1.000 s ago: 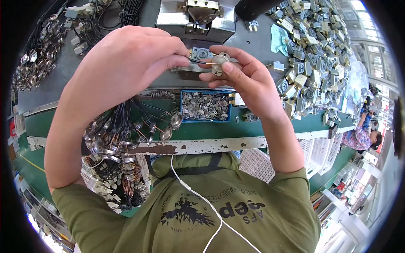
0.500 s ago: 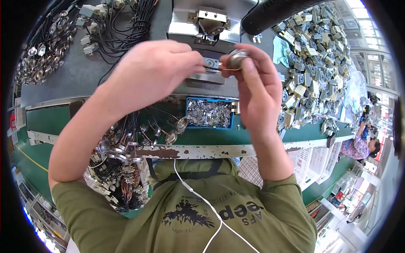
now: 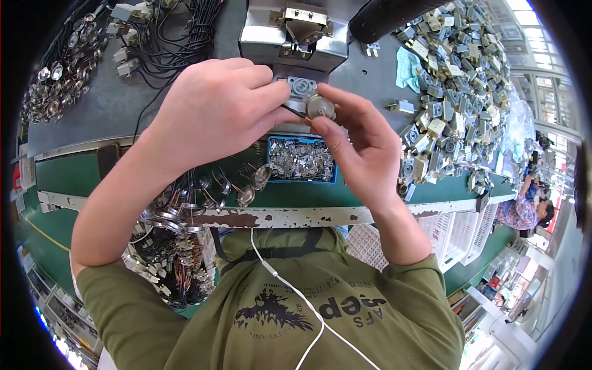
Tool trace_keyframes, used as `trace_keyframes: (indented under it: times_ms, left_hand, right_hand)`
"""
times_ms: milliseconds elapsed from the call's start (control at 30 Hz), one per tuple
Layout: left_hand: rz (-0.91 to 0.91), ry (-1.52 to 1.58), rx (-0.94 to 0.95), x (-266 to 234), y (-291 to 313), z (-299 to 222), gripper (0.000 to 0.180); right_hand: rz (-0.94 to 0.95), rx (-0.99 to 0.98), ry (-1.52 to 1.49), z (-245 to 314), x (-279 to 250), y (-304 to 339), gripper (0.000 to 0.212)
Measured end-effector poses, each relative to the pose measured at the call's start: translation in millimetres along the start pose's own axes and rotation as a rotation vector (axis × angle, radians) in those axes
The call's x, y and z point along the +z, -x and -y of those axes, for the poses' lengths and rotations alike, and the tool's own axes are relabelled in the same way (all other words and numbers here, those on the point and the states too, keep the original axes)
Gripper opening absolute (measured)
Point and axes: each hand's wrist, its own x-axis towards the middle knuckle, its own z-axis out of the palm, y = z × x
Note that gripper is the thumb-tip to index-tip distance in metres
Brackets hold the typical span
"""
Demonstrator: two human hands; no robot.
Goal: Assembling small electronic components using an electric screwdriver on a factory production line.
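My right hand [image 3: 367, 145] pinches a round metal disc-shaped part [image 3: 320, 106] between thumb and fingers. A short black wire [image 3: 293, 111] runs to it, with copper-coloured metal at its end beside the disc. The closed fingers of my left hand [image 3: 225, 111] grip this wire; its fingertips are partly hidden. Just beyond the disc, a grey block with a round recess [image 3: 301, 86] sits in front of a metal press-like fixture [image 3: 296, 40]. Under my hands stands a blue tray [image 3: 269, 161] of small metal clips.
Many grey blocks with prongs [image 3: 453, 105] are heaped at the right, one lone block [image 3: 402, 106] near them. Wired plugs [image 3: 126, 61] and metal discs [image 3: 55, 92] lie at the left. More wired discs [image 3: 169, 216] hang over the front edge [image 3: 296, 219]. A black tube [image 3: 388, 18] crosses above.
Both hands have come slightly nearer to me, the right one also leftward. The disc has turned so its round face shows, and the grey block beyond is more exposed.
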Motion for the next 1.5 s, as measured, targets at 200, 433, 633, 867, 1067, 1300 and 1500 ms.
trace_keyframes:
  times_ms: [200,433,633,867,1067,1300,1500]
  left_hand:
    - [0.071,-0.051,0.088,5,3,5,0.026]
    - [0.304,0.118,0.053,-5,-3,-2,0.024]
    - [0.238,0.303,0.050,-4,-6,6,0.032]
    - [0.395,0.176,-0.246,27,-26,28,0.039]
    - [0.391,0.235,-0.276,31,-22,33,0.034]
    - [0.399,0.204,-0.256,32,-25,26,0.036]
    - [0.386,0.187,-0.234,35,-22,29,0.035]
  right_hand:
    - [0.351,0.098,0.051,6,-19,-29,0.035]
    - [0.101,-0.012,0.240,-22,-28,-10,0.046]
    - [-0.029,-0.183,0.606,-45,-12,-19,0.064]
    - [-0.219,-0.280,0.139,-4,-32,-30,0.044]
    - [-0.449,-0.703,0.114,57,-61,-86,0.062]
    - [-0.323,-0.562,0.118,77,-48,-132,0.042]
    - [-0.373,-0.601,0.018,81,-33,-133,0.036]
